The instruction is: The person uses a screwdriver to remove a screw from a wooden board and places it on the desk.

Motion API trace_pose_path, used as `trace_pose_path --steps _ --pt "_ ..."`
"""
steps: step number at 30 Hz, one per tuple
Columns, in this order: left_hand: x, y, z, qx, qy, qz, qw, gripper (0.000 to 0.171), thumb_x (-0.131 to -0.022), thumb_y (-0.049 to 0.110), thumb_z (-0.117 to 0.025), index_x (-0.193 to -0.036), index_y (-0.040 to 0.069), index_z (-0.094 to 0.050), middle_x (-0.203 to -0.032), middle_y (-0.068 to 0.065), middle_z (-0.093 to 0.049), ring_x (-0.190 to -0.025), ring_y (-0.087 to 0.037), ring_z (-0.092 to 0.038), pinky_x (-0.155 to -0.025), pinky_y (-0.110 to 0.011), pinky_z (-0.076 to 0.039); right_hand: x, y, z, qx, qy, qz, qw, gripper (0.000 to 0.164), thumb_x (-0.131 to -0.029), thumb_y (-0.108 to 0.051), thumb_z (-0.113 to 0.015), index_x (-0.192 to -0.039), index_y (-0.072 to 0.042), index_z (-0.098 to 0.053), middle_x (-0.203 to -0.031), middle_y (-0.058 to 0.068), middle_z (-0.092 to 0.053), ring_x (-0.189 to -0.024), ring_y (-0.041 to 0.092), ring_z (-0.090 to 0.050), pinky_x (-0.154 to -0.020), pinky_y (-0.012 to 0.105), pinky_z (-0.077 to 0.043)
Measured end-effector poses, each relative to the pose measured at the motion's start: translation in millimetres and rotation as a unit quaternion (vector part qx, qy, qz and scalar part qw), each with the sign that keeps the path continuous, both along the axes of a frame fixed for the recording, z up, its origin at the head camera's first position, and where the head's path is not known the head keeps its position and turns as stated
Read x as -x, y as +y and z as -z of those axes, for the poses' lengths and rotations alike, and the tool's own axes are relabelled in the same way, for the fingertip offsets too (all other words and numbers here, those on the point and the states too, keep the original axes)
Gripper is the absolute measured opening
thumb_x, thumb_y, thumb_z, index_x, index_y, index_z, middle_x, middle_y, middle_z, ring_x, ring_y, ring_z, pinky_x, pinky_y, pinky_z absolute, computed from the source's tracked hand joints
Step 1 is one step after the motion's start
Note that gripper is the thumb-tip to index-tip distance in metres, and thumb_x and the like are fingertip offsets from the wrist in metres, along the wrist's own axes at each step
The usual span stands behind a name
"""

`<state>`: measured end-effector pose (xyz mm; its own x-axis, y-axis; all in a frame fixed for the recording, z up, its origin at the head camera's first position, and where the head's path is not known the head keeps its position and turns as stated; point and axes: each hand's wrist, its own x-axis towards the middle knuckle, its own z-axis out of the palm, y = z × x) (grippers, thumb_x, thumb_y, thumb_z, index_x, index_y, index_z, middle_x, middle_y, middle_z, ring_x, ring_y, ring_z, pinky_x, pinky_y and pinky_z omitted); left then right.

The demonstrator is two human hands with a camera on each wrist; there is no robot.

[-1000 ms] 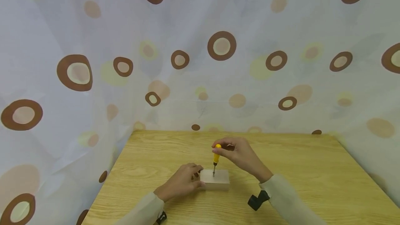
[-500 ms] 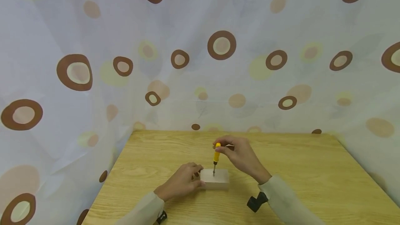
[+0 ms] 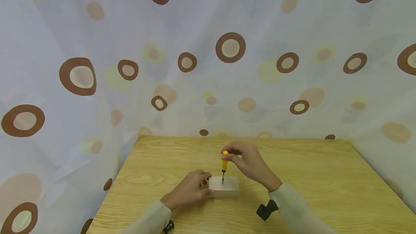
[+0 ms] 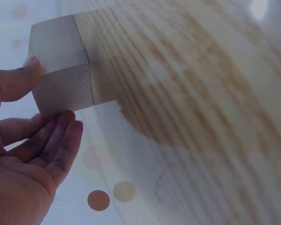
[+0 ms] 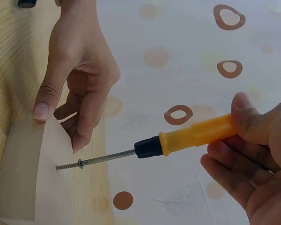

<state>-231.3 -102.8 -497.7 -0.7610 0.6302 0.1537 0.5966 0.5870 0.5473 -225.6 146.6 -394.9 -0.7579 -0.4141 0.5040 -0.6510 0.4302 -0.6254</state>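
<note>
A pale wooden block (image 3: pixel 230 184) lies on the table, its left end held between the thumb and fingers of my left hand (image 3: pixel 188 191). In the left wrist view the thumb presses one face of the block (image 4: pixel 61 49) and fingertips touch the opposite side. My right hand (image 3: pixel 252 161) pinches the top of a yellow-handled screwdriver (image 3: pixel 224 162) that stands nearly upright over the block. Seen from the right wrist, the screwdriver's shaft (image 5: pixel 110 157) meets the head of a screw (image 5: pixel 68 166), whose tip enters the block's top. Much of the screw's thread still shows above the wood.
The wood-grain table (image 3: pixel 305 176) spreads around the block on all sides. Behind it and to the left hangs a white sheet (image 3: pixel 201 17) with brown and tan dots. A black wrist device (image 3: pixel 267 209) sits beneath the right sleeve.
My right fingers have shifted slightly round the screwdriver's handle, and the handle's top has tipped a little to the left. The left hand and the block have stayed in place.
</note>
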Motion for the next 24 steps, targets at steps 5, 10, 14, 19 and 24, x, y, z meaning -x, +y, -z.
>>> trace_pose_path --steps 5,10,14,19,24 --pt "0.3 0.1 1.1 0.007 0.004 0.0 1.0 0.054 -0.096 0.036 -0.075 -0.134 -0.001 -0.064 -0.122 -0.007 -0.067 -0.099 -0.012 -0.065 -0.083 -0.024 -0.055 3.2 4.2 -1.8 0.004 -0.043 -0.033 0.999 0.011 -0.095 -0.015 -0.075 -0.106 -0.019 -0.074 -0.101 -0.008 -0.071 -0.087 0.012 -0.066 -0.078 0.031 -0.059" --pt "0.2 0.3 0.8 0.013 0.008 -0.002 0.9999 0.054 -0.095 0.036 -0.076 -0.133 0.0 -0.065 -0.121 -0.006 -0.068 -0.099 -0.012 -0.065 -0.083 -0.025 -0.055 0.7 0.0 -1.2 0.003 -0.057 -0.019 0.998 0.013 -0.093 -0.029 -0.078 -0.103 -0.023 -0.074 -0.098 -0.011 -0.071 -0.085 0.008 -0.068 -0.079 0.03 -0.059" --pt "1.0 1.6 0.3 0.008 0.0 -0.005 1.0 0.054 -0.095 0.036 -0.076 -0.133 0.0 -0.065 -0.123 -0.006 -0.068 -0.1 -0.011 -0.064 -0.083 -0.024 -0.055 -0.9 -1.2 -2.8 0.004 -0.041 0.005 0.999 0.018 -0.088 -0.032 -0.082 -0.101 -0.021 -0.075 -0.093 -0.012 -0.072 -0.079 0.006 -0.069 -0.074 0.03 -0.059" --pt "1.6 1.9 0.3 0.009 -0.005 -0.006 0.9999 0.055 -0.096 0.037 -0.075 -0.135 0.0 -0.064 -0.126 -0.006 -0.067 -0.101 -0.011 -0.064 -0.084 -0.024 -0.054 -0.4 2.7 -3.4 0.009 -0.026 0.026 0.999 0.014 -0.089 -0.019 -0.082 -0.102 -0.017 -0.078 -0.096 -0.009 -0.074 -0.08 0.006 -0.069 -0.075 0.028 -0.059" --pt "1.2 1.5 -0.6 0.017 0.0 -0.004 0.9998 0.056 -0.096 0.037 -0.074 -0.135 -0.001 -0.063 -0.126 -0.007 -0.067 -0.101 -0.012 -0.064 -0.084 -0.025 -0.055 -0.4 3.4 -0.5 0.007 -0.027 0.019 0.999 0.014 -0.092 -0.016 -0.079 -0.106 -0.017 -0.076 -0.101 -0.007 -0.073 -0.087 0.008 -0.069 -0.081 0.029 -0.06"
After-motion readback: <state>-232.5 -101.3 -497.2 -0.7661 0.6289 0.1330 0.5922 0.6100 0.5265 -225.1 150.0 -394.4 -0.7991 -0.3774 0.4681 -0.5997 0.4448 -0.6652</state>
